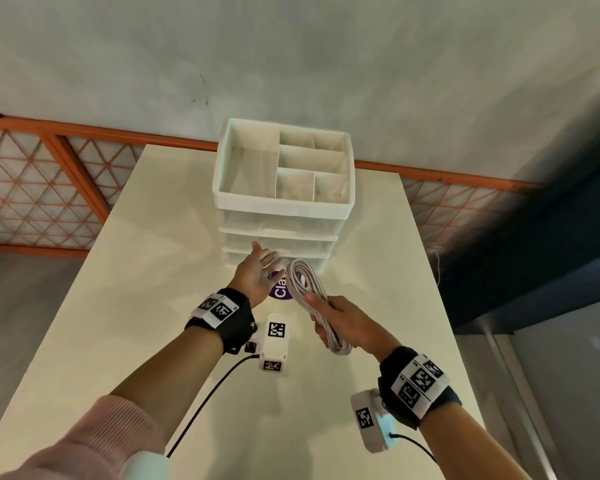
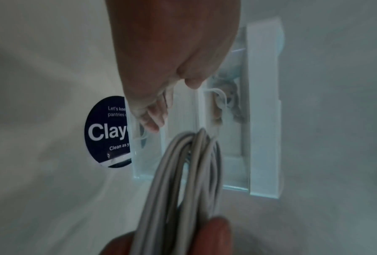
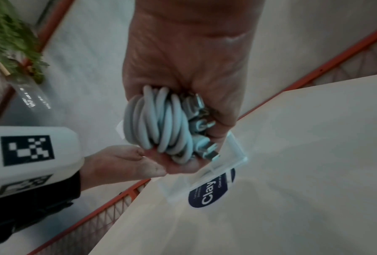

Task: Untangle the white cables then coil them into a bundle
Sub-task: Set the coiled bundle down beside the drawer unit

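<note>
The white cables [image 1: 305, 289] are coiled into one long bundle, held above the table. My right hand [image 1: 340, 323] grips the bundle round its near half; its far loop points toward the drawer unit. In the right wrist view the bundle [image 3: 161, 124] and several metal plugs [image 3: 205, 124] fill the closed fist of that hand [image 3: 192, 134]. My left hand [image 1: 260, 271] is stretched out with straight fingers just left of the bundle's far loop, holding nothing. The left wrist view shows those fingers [image 2: 152, 119] before a drawer front, with the cable loop [image 2: 189, 172] below them.
A white drawer unit [image 1: 281, 233] with a divided tray on top [image 1: 222, 174] stands at the back middle of the cream table [image 1: 136, 323]. A round dark sticker [image 1: 280, 292] lies on the table under the hands. An orange lattice railing [image 1: 32, 188] runs behind.
</note>
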`<act>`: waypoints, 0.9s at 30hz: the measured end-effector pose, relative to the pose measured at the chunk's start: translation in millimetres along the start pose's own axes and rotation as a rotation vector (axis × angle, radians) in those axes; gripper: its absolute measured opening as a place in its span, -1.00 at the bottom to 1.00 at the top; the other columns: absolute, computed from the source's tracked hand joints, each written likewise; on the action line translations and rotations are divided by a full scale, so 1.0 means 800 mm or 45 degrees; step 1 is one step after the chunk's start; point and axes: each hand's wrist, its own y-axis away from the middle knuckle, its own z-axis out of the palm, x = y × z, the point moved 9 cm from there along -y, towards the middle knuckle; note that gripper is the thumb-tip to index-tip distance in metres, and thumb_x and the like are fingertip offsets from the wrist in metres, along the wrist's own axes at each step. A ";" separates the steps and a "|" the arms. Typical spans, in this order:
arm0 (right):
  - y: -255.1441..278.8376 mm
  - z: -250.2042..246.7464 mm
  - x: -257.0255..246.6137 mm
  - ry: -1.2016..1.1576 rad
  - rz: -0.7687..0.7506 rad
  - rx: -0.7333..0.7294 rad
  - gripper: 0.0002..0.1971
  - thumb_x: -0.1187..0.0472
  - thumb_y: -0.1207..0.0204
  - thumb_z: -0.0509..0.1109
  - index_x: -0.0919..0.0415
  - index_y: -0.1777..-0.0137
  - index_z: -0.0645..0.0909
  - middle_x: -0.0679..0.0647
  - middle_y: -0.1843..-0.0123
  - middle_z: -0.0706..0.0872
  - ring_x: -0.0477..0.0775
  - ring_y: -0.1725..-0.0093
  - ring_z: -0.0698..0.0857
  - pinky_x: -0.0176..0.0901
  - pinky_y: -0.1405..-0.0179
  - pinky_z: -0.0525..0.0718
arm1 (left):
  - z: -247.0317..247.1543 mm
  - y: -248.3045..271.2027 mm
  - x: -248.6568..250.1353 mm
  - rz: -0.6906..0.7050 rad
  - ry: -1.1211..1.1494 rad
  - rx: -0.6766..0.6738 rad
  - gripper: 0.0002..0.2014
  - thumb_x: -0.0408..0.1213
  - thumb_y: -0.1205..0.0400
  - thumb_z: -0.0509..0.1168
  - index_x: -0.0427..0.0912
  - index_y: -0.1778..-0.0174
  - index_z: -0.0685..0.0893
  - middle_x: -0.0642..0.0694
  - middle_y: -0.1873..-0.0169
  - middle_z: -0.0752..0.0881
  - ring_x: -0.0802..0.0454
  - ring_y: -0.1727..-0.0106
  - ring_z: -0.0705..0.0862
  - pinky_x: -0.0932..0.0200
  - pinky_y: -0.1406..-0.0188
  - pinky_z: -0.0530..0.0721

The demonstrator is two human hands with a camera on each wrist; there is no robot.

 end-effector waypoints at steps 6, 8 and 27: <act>0.006 -0.017 0.009 -0.062 0.044 0.011 -0.48 -0.28 -0.54 0.21 0.22 0.26 0.53 0.04 0.50 0.60 0.04 0.54 0.56 -0.13 0.38 0.62 | 0.010 -0.011 0.002 0.066 0.003 -0.027 -0.46 -0.03 -0.71 0.07 -0.41 -0.44 0.37 -0.23 -0.34 0.54 -0.04 -0.40 0.54 0.10 -0.32 0.50; 0.009 -0.018 0.007 -0.067 0.035 0.000 -0.48 -0.28 -0.54 0.21 0.22 0.26 0.53 0.05 0.49 0.59 0.06 0.53 0.55 -0.12 0.38 0.61 | 0.005 -0.013 -0.003 0.063 -0.016 -0.005 -0.61 -0.05 -0.71 0.10 -0.36 -0.11 0.54 -0.18 -0.05 0.64 0.05 -0.09 0.65 0.17 -0.18 0.57; -0.083 0.001 -0.104 0.509 0.161 -0.433 -0.46 -0.30 -0.53 0.21 0.24 0.17 0.62 0.03 0.48 0.63 -0.01 0.55 0.61 -0.28 0.51 0.64 | -0.040 0.035 -0.050 0.067 0.012 0.049 -0.66 -0.12 -0.72 0.11 -0.34 0.02 0.62 -0.17 0.17 0.68 0.09 0.13 0.69 0.37 0.14 0.70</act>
